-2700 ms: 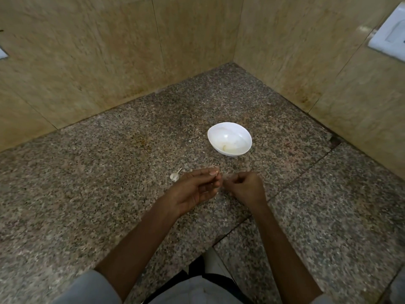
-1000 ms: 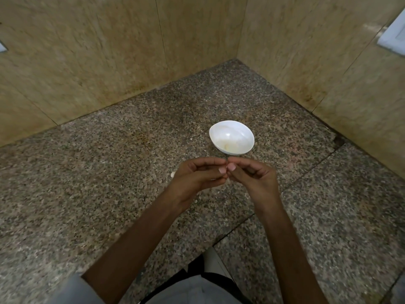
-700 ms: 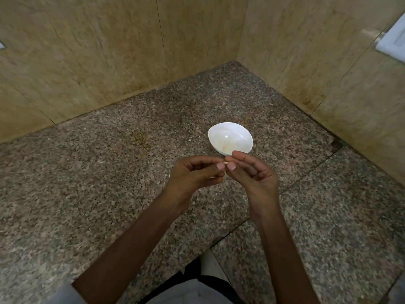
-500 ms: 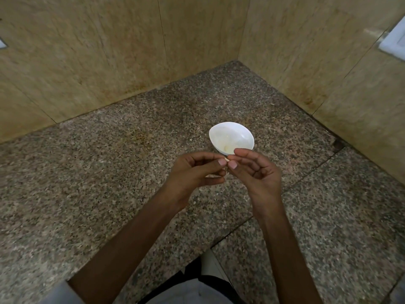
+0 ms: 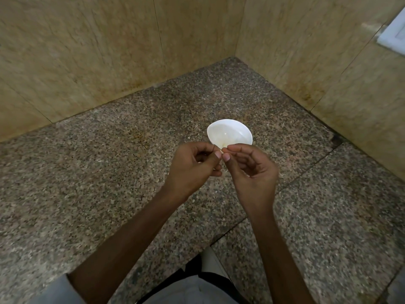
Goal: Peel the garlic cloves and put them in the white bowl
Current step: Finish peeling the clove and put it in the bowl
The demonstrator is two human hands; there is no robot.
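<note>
A garlic clove, largely hidden, is pinched between the fingertips of the left hand and the right hand. Just beyond stands the white bowl on the granite counter; its near rim is covered and its contents are indistinct.

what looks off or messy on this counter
Nothing is spilled: the white bowl sits upright, the left hand and right hand pinch a garlic clove. Only a rusty stain on the counter left of the bowl and a dark gap by the right wall stand out.
</note>
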